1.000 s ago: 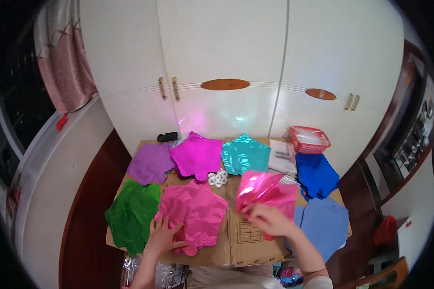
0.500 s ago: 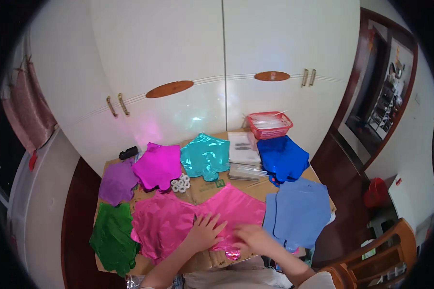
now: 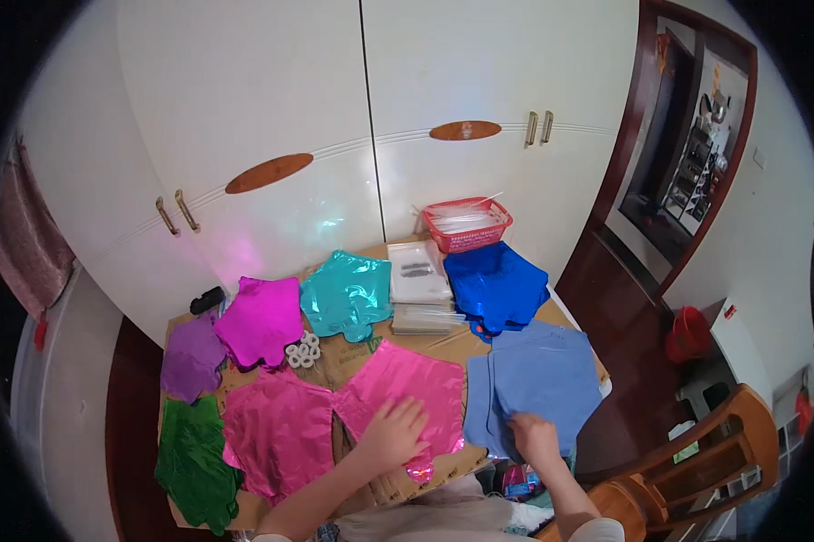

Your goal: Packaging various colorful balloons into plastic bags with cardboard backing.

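Note:
My left hand (image 3: 392,437) lies with spread fingers on a flat pink star-shaped foil balloon (image 3: 416,384) near the front of the table. Over to the right, my right hand (image 3: 535,437) has its fingers bent and pinched at the lower left part of a stack of light blue foil balloons (image 3: 551,366); its fingertips are partly hidden. A crumpled-looking pile of pink foil balloons (image 3: 276,425) is left of my left hand. Behind the light blue stack are dark blue foil balloons (image 3: 497,282).
Teal (image 3: 348,289), magenta (image 3: 260,316), purple (image 3: 192,357) and green foil balloons (image 3: 197,461) lie around the cardboard-covered table. White tape rolls (image 3: 303,350), clear plastic packets (image 3: 420,275) and a red basket (image 3: 465,239) of white sticks stand toward the cabinet (image 3: 271,90). A wooden chair (image 3: 696,461) is at right.
My right hand has moved from the pink balloon rightward onto the light blue stack. My left hand remains on the pink balloon. The whole view has turned to the right.

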Available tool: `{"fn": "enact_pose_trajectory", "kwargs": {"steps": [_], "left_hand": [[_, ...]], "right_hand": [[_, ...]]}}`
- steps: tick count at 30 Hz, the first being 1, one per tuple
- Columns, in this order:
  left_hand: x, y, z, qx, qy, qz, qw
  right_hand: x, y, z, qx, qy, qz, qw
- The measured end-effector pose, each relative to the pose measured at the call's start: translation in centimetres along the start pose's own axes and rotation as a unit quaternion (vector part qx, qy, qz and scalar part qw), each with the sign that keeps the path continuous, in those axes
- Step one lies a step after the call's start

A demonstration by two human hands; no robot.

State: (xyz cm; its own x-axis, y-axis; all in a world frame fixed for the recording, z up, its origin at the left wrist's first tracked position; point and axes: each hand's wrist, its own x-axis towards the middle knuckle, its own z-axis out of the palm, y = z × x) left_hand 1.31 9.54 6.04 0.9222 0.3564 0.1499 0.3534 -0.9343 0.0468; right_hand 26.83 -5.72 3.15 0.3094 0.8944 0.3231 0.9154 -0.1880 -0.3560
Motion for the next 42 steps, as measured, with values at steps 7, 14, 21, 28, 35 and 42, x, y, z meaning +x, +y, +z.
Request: {"fn": "enact_pose_trajectory", "kwargs": {"steps": [7,14,21,28,35,42], "left_hand": [[6.1,5.0,0.3,-0.073,0.066,0.124,0.987],[10.8,6.2,4.0,-0.114,0.035,0.155,0.981],[13.0,5.8,6.3,-0.08,0.079,0.149,0.982],[14.1,6.4,5.4,-0.101,0.034,0.117,0.987],[13.9,6.1,6.2,-0.097,0.033,0.099,0.99],[14.2,6.8,6.2,-0.113,0.054,0.12,0.985]], "right_hand": [[1.4,0.9,-0.6,0.099,0.041,0.107,0.988],[1.1,3.0,0.3,0.145,0.001,0.136,0.98],[2.1,6.4,-1.0,0.641,0.088,0.316,0.694],[5.2,22.6,-7.9,0.543,0.225,0.372,0.719],[15.7,28.3,-16.2,0.038,0.45,0.26,0.853],[26.6,14.0,-13.0,-0.173,0.211,-0.015,0.962]]}}
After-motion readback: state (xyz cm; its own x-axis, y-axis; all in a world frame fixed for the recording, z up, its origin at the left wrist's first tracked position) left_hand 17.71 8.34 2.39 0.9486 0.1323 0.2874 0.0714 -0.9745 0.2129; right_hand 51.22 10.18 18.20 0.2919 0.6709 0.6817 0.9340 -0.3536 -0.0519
